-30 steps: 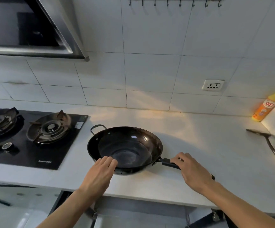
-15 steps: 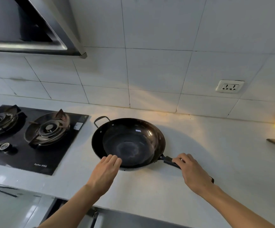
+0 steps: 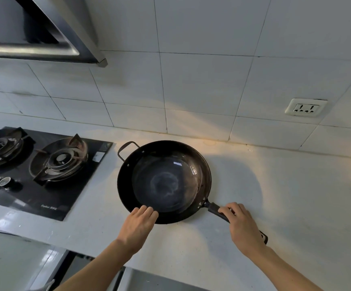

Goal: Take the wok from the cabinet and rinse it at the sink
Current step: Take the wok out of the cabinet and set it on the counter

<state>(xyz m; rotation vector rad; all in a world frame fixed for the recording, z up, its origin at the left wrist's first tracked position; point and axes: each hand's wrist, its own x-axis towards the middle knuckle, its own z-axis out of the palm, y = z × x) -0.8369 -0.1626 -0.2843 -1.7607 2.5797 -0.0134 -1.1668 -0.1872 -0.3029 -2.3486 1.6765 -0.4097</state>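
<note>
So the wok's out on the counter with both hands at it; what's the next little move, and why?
Probably lift it off the countertop. The wok sits flat beside the gas stove, the right hand wrapped around its long handle and the left hand at the near rim. No sink is in view, so carrying comes first.

I see the wok (image 3: 164, 181) sitting on the white counter (image 3: 265, 196), its loop handle (image 3: 126, 149) pointing toward ten o'clock and its long handle (image 3: 217, 211) toward four. My right hand (image 3: 244, 225) is wrapped around that long handle — fingers curled over it. My left hand (image 3: 138, 224) lies flat at the near rim, fingertips touching it at six o'clock. The hob (image 3: 44, 171) is at nine o'clock of the wok, the socket (image 3: 306, 107) on the tiles at two, the hood (image 3: 36, 32) at eleven.
</note>
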